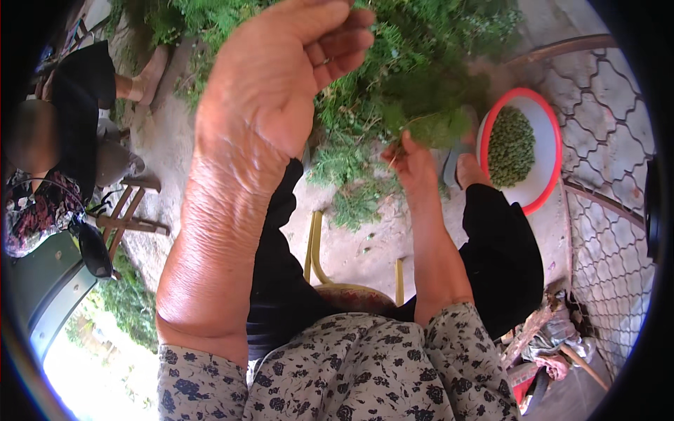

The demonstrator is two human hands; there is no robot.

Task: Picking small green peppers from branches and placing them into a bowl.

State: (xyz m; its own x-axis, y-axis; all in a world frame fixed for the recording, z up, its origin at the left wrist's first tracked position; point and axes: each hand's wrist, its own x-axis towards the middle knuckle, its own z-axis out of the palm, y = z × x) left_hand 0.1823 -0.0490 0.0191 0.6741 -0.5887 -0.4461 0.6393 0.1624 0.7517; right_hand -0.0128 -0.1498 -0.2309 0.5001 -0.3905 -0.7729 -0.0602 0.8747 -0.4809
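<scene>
My left hand (281, 77) is raised close to the camera, palm turned to the right. Its fingers are loosely bent, with a ring on one, and nothing shows in them. Lower and to the right, my right hand (411, 158) pinches the stem of a feathery green sprig (439, 126), partly smeared by motion. A large heap of cut evergreen branches (414, 42) lies on the ground beyond both hands. To the right of my right hand stands a white basin with a red rim (558, 147), partly filled with small round green cones (511, 147).
A wire-mesh fence (597, 140) runs along the right. Below it lie cloths and wood (554, 337). I sit on a yellow-framed chair (316, 245). At the left are another person's leg (133, 88), a wooden stool (130, 217) and a green panel (53, 274).
</scene>
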